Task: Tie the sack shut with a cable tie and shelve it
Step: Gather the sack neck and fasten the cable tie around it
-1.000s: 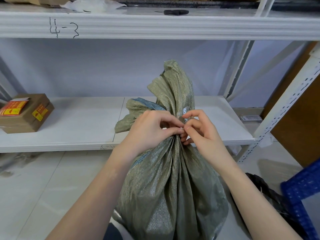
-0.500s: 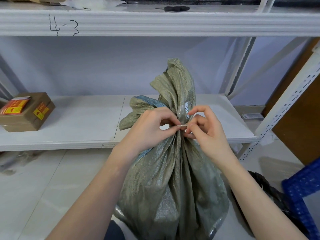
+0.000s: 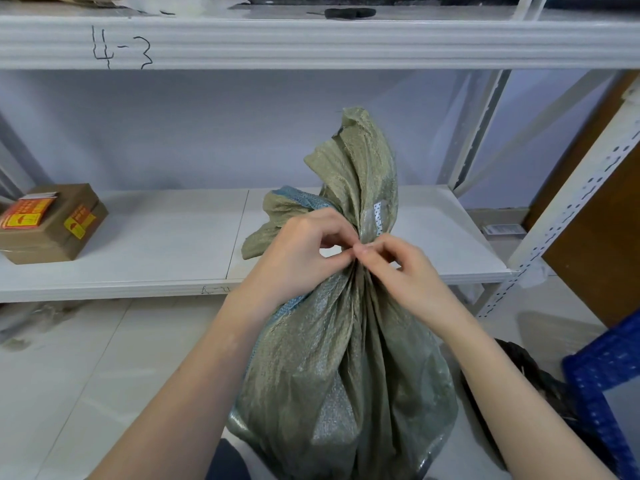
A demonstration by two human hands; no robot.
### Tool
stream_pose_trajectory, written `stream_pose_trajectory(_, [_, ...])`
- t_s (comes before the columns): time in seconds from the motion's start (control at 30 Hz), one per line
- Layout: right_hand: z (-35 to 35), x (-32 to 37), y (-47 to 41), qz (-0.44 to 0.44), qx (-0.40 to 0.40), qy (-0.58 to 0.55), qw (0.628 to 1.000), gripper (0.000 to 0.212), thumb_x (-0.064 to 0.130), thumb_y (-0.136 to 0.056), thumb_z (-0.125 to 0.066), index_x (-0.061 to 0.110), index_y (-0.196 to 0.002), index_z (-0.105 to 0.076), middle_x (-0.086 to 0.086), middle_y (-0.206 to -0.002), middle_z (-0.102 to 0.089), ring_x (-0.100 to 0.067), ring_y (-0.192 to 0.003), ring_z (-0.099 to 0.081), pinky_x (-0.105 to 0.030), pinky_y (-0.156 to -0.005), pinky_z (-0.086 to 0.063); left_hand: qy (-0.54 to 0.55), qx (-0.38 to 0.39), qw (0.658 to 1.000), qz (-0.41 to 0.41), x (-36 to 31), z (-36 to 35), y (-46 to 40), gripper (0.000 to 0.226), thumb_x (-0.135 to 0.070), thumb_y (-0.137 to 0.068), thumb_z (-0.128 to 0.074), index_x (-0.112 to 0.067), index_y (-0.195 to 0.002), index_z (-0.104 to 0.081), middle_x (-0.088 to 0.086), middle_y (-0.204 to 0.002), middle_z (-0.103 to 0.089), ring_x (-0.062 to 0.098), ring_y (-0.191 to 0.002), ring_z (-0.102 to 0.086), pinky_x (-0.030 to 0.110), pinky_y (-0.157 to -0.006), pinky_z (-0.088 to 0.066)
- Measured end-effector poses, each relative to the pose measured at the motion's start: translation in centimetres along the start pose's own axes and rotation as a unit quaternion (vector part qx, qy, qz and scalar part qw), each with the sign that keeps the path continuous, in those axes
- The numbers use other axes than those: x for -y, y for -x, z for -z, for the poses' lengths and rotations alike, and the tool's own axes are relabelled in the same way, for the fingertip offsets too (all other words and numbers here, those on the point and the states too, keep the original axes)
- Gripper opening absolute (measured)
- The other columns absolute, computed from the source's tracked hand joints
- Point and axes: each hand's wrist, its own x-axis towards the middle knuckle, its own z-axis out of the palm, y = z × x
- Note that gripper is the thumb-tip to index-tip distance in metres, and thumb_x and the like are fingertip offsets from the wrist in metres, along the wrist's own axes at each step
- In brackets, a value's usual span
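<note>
A green woven sack [image 3: 339,358] stands on the floor in front of the low white shelf [image 3: 156,237], its neck bunched and its loose top sticking up. My left hand [image 3: 298,254] and my right hand [image 3: 405,268] meet fingertip to fingertip at the front of the neck, pinching there. A pale, translucent strip, the cable tie [image 3: 376,216], runs up from my fingers along the sack's top. The part of the tie around the neck is hidden by my fingers and the folds.
A taped cardboard box [image 3: 52,226] with yellow and red labels sits at the shelf's left end. The upper shelf [image 3: 311,39] holds a black tool [image 3: 349,12]. At the right are a perforated shelf post [image 3: 568,216], a blue crate [image 3: 606,368] and a black bag [image 3: 540,382].
My fingertips have closed together at the neck, covering the short white piece seen between them half a second ago. The sack stays where it was.
</note>
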Motion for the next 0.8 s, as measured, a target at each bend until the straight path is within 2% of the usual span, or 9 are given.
stream_pose_trajectory(0.07, [-0.5,-0.4,-0.1,0.007,0.002,0.03,1.0,0.033,0.036,-0.089,-0.054,0.014,-0.065,-0.056,0.012,-0.061,-0.049,0.001,-0.062,-0.043,-0.017,-0.059,-0.033,-0.011,0.002,1.0,-0.004,-0.1,-0.2,0.0,0.005,-0.005,-0.079,-0.07,-0.008,-0.081,-0.073,0.0,-0.089,-0.066,0.011,-0.082,-0.064,0.034,-0.078,-0.054])
stream_pose_trajectory(0.2, [-0.3,-0.8,-0.3,0.051,0.012,0.007,0.999,0.041,0.026,-0.096,-0.046,0.025,-0.054,-0.05,0.012,-0.059,-0.046,-0.003,-0.065,-0.043,-0.023,-0.065,-0.033,0.0,0.005,1.0,-0.005,-0.4,-0.2,0.1,0.006,-0.007,-0.08,-0.072,-0.01,-0.085,-0.074,0.001,-0.091,-0.065,0.012,-0.085,-0.062,0.031,-0.078,-0.053])
stream_pose_trajectory(0.3, [-0.2,-1.0,-0.4,0.056,0.018,0.004,0.998,0.04,0.028,-0.093,-0.045,0.015,-0.056,-0.045,0.008,-0.062,-0.044,-0.006,-0.067,-0.044,-0.026,-0.067,-0.033,0.004,0.012,1.0,-0.002,-0.3,-0.1,0.1,0.006,-0.012,-0.08,-0.073,-0.013,-0.085,-0.074,-0.003,-0.09,-0.064,0.012,-0.086,-0.062,0.034,-0.079,-0.053])
stream_pose_trajectory(0.43, [-0.2,-1.1,-0.3,0.062,0.036,-0.009,0.997,0.039,0.024,-0.094,-0.046,0.014,-0.056,-0.047,0.014,-0.06,-0.048,-0.002,-0.066,-0.045,-0.023,-0.067,-0.034,-0.012,0.003,1.0,-0.015,0.0,0.3,0.1,0.002,-0.015,-0.079,-0.074,-0.015,-0.081,-0.076,-0.008,-0.086,-0.063,0.013,-0.083,-0.063,0.039,-0.078,-0.053])
stream_pose_trajectory(0.53, [0.0,-1.0,-0.3,0.065,0.038,-0.017,0.997,0.039,0.022,-0.094,-0.046,0.009,-0.057,-0.047,0.008,-0.062,-0.044,-0.003,-0.064,-0.042,-0.021,-0.065,-0.033,-0.041,-0.004,0.999,-0.033,0.1,0.2,0.1,0.003,-0.019,-0.08,-0.074,-0.016,-0.081,-0.075,-0.008,-0.088,-0.064,0.01,-0.084,-0.062,0.037,-0.078,-0.052])
stream_pose_trajectory(0.6, [0.1,-0.8,-0.3,0.064,0.036,-0.03,0.997,0.039,0.017,-0.095,-0.046,0.009,-0.056,-0.045,0.003,-0.061,-0.041,-0.004,-0.062,-0.04,-0.02,-0.063,-0.031,-0.053,-0.008,0.997,-0.046,0.2,0.0,0.2,0.004,-0.019,-0.08,-0.074,-0.016,-0.081,-0.075,-0.008,-0.089,-0.064,0.008,-0.085,-0.062,0.036,-0.078,-0.052])
stream_pose_trajectory(0.67, [0.4,-0.6,-0.3,0.058,0.034,-0.052,0.996,0.041,0.015,-0.096,-0.045,0.015,-0.055,-0.042,0.005,-0.06,-0.039,-0.004,-0.06,-0.037,-0.022,-0.063,-0.031,-0.055,-0.014,0.997,-0.049,0.3,-0.1,0.2,0.004,-0.018,-0.08,-0.074,-0.014,-0.08,-0.074,-0.008,-0.09,-0.064,0.007,-0.085,-0.062,0.033,-0.077,-0.052])
stream_pose_trajectory(0.73, [0.6,-0.3,-0.2,0.038,0.043,-0.087,0.995,0.04,0.011,-0.097,-0.042,0.018,-0.058,-0.05,0.01,-0.055,-0.047,0.0,-0.059,-0.042,-0.025,-0.067,-0.038,-0.058,-0.017,0.997,-0.043,0.5,-0.2,0.2,0.003,-0.017,-0.08,-0.073,-0.013,-0.08,-0.074,-0.007,-0.091,-0.064,0.006,-0.086,-0.061,0.029,-0.077,-0.052])
stream_pose_trajectory(0.8, [0.7,0.1,0.0,0.003,0.052,-0.134,0.99,0.036,0.009,-0.097,-0.04,0.016,-0.073,-0.065,0.01,-0.06,-0.06,-0.001,-0.07,-0.055,-0.029,-0.081,-0.049,-0.058,-0.018,0.997,-0.037,0.6,-0.3,0.2,0.001,-0.015,-0.08,-0.073,-0.013,-0.079,-0.073,-0.007,-0.092,-0.064,0.005,-0.087,-0.06,0.024,-0.077,-0.051])
